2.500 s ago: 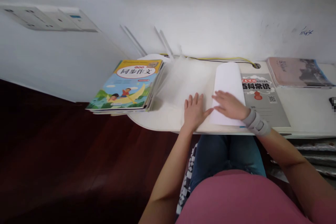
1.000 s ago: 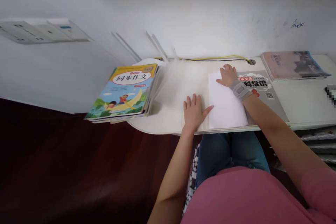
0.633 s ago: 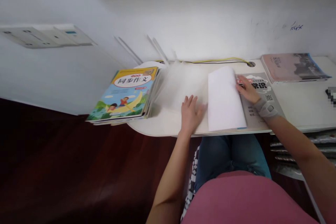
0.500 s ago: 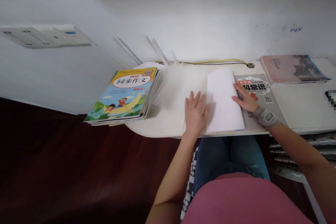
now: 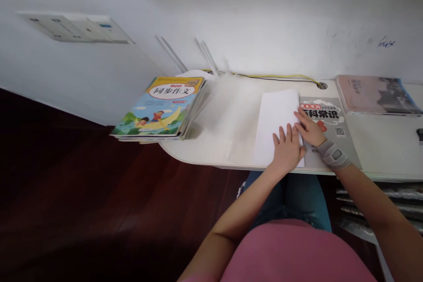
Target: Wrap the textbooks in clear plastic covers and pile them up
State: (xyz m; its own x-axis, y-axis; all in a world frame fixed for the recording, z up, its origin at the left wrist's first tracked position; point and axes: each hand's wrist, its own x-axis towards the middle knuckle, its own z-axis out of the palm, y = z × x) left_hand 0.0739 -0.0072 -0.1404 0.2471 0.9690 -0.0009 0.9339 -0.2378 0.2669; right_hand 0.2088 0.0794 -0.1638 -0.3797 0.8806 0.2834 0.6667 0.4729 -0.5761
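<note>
The white paper lies over the left part of the grey-covered book, close to the front edge of the desk; whether it is a loose sheet or joined to the book cannot be told. The left hand is spread over the paper's lower right, gripping nothing, and the right hand, fingers extended, reaches from the book's cover to the paper's right edge, the two hands nearly meeting there. Uneven pressure from the two hands could skew that edge or leave a wrinkle, and a sideways push could slide paper and book together, since nothing visible pins them. With both lying so near the front, a pull toward the body might bring a corner over the edge. The white desk has a rounded left end, where a stack of books sits partly past the edge, and a pink-covered book lies at the right. A yellow cable runs along the marked white wall to a round hole; a switch panel is on the left wall, above a dark reddish floor.
</note>
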